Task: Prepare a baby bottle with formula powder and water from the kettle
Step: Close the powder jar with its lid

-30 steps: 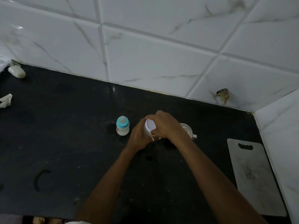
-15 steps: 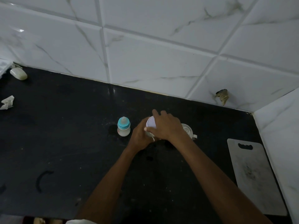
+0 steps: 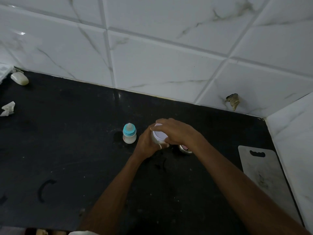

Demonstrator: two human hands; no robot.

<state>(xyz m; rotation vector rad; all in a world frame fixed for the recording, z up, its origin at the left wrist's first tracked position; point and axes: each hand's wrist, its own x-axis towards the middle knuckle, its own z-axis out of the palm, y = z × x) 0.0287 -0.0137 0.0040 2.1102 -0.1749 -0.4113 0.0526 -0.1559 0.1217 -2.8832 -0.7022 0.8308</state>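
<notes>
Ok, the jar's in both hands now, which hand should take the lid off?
Right. The right hand is already draped over the white lid from above, while the left hand wraps the jar's side, likely steadying it.

home kitchen, pretty sure | black stone countertop (image 3: 67, 141) across the lower frame | white marble-look wall tiles (image 3: 160, 65) up top | pale plastic cutting board (image 3: 264, 175) at right edge | small teal-capped baby bottle (image 3: 129, 135) mid-frame

Left hand (image 3: 147, 145) grips small jar (image 3: 156, 140); right hand (image 3: 176, 133) clasps its white lid (image 3: 159, 134). Capped baby bottle (image 3: 129, 135) upright just beside, on black counter (image 3: 67, 150).
</notes>
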